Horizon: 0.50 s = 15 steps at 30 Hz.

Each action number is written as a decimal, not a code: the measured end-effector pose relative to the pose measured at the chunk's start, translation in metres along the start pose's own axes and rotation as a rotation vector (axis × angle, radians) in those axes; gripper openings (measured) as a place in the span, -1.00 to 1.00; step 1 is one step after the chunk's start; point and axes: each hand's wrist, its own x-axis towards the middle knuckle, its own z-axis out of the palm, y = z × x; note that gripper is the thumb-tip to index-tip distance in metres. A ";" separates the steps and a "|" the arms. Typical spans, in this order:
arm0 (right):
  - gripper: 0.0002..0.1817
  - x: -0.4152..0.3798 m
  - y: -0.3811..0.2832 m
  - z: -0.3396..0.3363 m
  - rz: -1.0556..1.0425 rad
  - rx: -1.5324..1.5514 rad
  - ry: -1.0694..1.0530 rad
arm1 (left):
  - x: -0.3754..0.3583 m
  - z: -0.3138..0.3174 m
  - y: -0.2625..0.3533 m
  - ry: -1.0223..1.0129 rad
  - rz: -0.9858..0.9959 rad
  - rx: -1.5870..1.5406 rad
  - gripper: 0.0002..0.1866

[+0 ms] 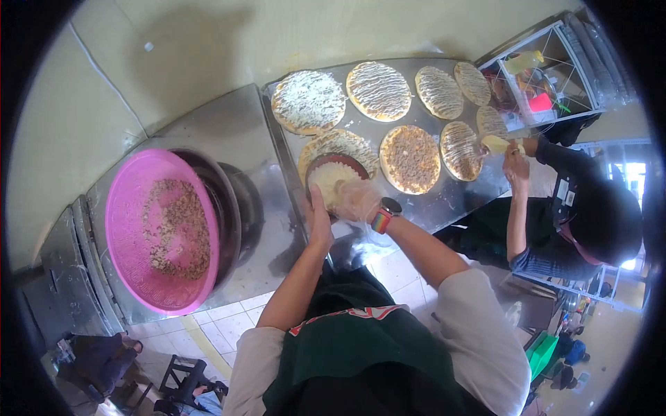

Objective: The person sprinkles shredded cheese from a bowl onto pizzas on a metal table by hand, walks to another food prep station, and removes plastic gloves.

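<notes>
Bowl Across the Near Edge of a White-Topped Round, Right Fingers Inside

Checked first: position of the bowl (352,160) relative to the rounds. Found at the near side of the table (423,209), overlapping the near edge of the white-topped round (333,141) in this view. Cannot tell whether resting on that round or held above it. Circular at the mouth, so no long axis to record.

Left hand (320,220): closed against the near left wall of the bowl, apparently supporting it; partly hidden underneath. Right hand (361,197): in a clear plastic glove, over the near right of the bowl, fingers down among the white shreds (325,179). Cannot tell whether loose or pinching; obscured by glove and glare.

Bearings from the right fingers: white-topped round directly beyond the bowl; crumb-topped round (410,159) just to the right, closer to the right hand than to the left, with no white shreds visible on top.

Farther right: striped round (460,150), beside a co-worker's hands (517,166) at a piping bag (494,143). Off to the left: pink basket (128,229), well apart from both working hands.
</notes>
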 end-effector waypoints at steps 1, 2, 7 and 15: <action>-0.59 0.002 0.003 0.004 -0.007 0.049 -0.014 | 0.001 0.003 -0.008 0.035 0.007 -0.030 -0.21; -0.60 0.006 0.009 0.009 -0.016 0.099 -0.027 | 0.001 0.003 -0.014 0.033 0.011 -0.031 -0.21; -0.71 0.028 0.068 0.028 -0.486 0.600 0.085 | 0.001 -0.019 -0.040 -0.082 0.008 -0.102 -0.41; -0.72 0.060 0.073 0.017 0.136 1.283 -0.068 | -0.026 -0.081 -0.013 0.074 0.008 -0.155 -0.43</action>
